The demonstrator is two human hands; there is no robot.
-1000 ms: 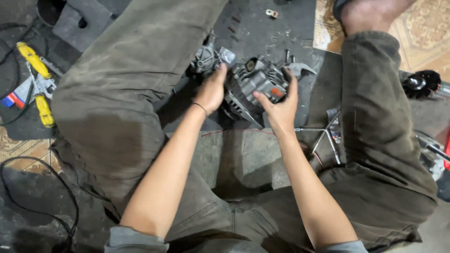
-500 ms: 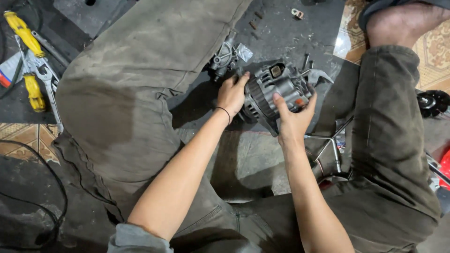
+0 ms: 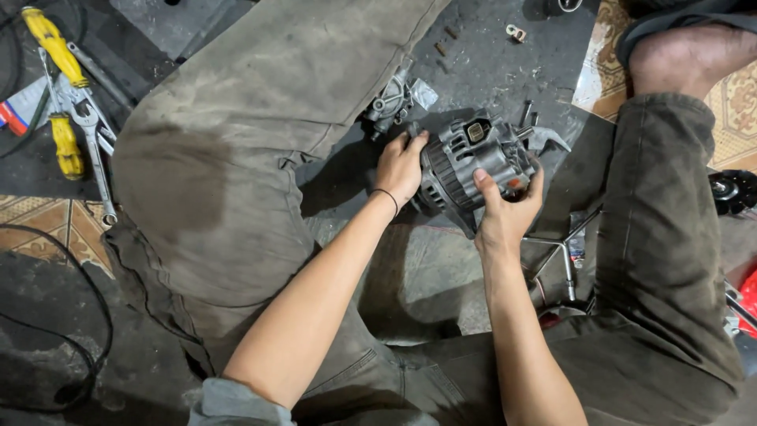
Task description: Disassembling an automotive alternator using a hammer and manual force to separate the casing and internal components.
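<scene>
A grey metal alternator (image 3: 471,162) with a ribbed housing rests on the dark floor mat between my legs. My left hand (image 3: 400,167) grips its left side, fingers curled over the rim. My right hand (image 3: 505,209) holds its near right side, thumb on top and fingers around the housing. A second silver metal part (image 3: 392,99) lies just beyond, against my left thigh. A thin black band circles my left wrist.
Yellow-handled tools (image 3: 57,47) and wrenches (image 3: 91,130) lie at the far left. A cross-shaped wrench (image 3: 561,248) sits by my right knee. Small bolts (image 3: 516,32) lie on the mat ahead. A black cable (image 3: 71,315) loops at lower left. My bare foot (image 3: 684,55) is upper right.
The view has shifted, so the alternator sits more to the right in frame. Both hands stay on it and my right hand has moved round to its near right side.
</scene>
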